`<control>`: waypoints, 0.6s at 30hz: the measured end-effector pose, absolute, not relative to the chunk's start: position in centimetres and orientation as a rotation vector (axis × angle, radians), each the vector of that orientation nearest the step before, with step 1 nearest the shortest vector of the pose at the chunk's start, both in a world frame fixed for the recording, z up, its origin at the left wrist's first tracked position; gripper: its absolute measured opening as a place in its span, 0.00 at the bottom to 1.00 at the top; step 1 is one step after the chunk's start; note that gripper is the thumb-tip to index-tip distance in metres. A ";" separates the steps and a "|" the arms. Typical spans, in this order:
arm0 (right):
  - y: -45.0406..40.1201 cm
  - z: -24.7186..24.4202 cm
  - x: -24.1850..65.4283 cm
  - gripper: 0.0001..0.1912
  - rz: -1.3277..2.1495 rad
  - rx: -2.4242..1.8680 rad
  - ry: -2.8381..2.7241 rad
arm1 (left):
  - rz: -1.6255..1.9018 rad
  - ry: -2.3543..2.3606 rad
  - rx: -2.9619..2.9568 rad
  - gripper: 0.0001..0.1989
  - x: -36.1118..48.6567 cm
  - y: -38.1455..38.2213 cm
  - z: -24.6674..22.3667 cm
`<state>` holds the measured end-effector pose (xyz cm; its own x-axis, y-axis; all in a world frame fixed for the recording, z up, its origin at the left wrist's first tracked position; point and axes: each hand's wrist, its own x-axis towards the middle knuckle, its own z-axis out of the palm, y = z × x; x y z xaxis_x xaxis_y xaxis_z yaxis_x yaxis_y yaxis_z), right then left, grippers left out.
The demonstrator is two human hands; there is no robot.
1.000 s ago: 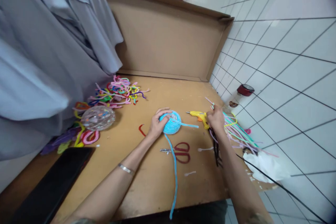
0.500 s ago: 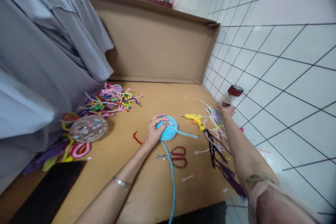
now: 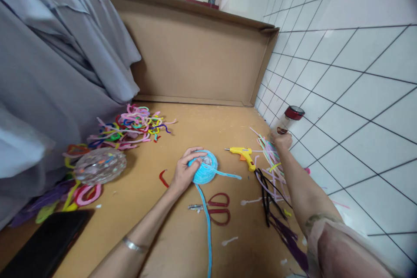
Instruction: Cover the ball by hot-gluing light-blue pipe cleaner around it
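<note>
Head view: left hand (image 3: 186, 168) is clamped on the blue coil (image 3: 204, 177), thumb over the top, fingers at its left and far rim. Coil sits mid-table, on the table (image 3: 176, 247). Short blue strand (image 3: 228, 175) sticks out right from the coil; long blue strand (image 3: 209, 239) runs to the near edge of view, crossing over the scissors (image 3: 219, 216). Scissors lie flat just nearer than the coil, red handles to the right.

Right hand (image 3: 284, 140) is at the far right, by the lower part of the clear jar (image 3: 282, 126) with the dark red lid (image 3: 295, 112). Can't tell if its fingers are closed on anything.

Yellow glue gun (image 3: 243, 152) on its side, right of the coil, nozzle pointing left. Pastel strands (image 3: 270, 156) spread right of it, black strands (image 3: 265, 200) and purple strands (image 3: 289, 241) nearer. Red strand (image 3: 162, 178) left of the left hand. Far left: mixed-colour pile (image 3: 137, 126), with the clear faceted bowl (image 3: 100, 166) nearer. Black flat slab (image 3: 45, 243) at near left. Cardboard panel (image 3: 195, 52) stands along the far side, tiled wall (image 3: 358, 95) on the right.
</note>
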<state>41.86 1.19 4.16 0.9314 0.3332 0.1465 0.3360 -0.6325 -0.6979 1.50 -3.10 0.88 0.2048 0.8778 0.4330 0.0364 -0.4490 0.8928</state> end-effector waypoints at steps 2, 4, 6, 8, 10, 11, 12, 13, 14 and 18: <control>2.2 4.2 42.0 0.29 -0.013 -2.329 -0.431 | 1.341 0.878 1.681 0.13 1.4 -3.2 0.9; 3.2 4.3 42.0 0.31 -0.017 -2.339 -0.428 | 1.326 0.889 1.679 0.12 1.4 -3.2 0.9; 4.2 4.4 41.9 0.33 -0.019 -2.338 -0.440 | 1.317 0.897 1.677 0.12 1.3 -3.3 0.9; 5.2 4.4 41.9 0.35 -0.016 -2.335 -0.449 | 1.324 0.909 1.673 0.12 1.3 -3.3 0.9; 6.2 4.4 41.8 0.37 -0.008 -2.333 -0.452 | 1.326 0.913 1.678 0.12 1.2 -3.4 0.9; 6.6 4.4 41.8 0.37 -0.005 -2.332 -0.450 | 1.324 0.914 1.682 0.12 1.2 -3.4 0.9; 6.9 4.4 41.7 0.37 -0.004 -2.331 -0.448 | 1.321 0.914 1.685 0.12 1.2 -3.5 1.0; 7.2 4.4 41.7 0.36 -0.003 -2.331 -0.443 | 1.319 0.914 1.687 0.12 1.2 -3.5 1.0; 7.4 4.3 41.6 0.36 -0.003 -2.330 -0.436 | 1.321 0.915 1.684 0.12 1.1 -3.6 1.0; 7.2 4.6 41.0 0.36 0.026 -2.319 -0.377 | 1.361 0.899 1.665 0.12 1.2 -3.6 1.0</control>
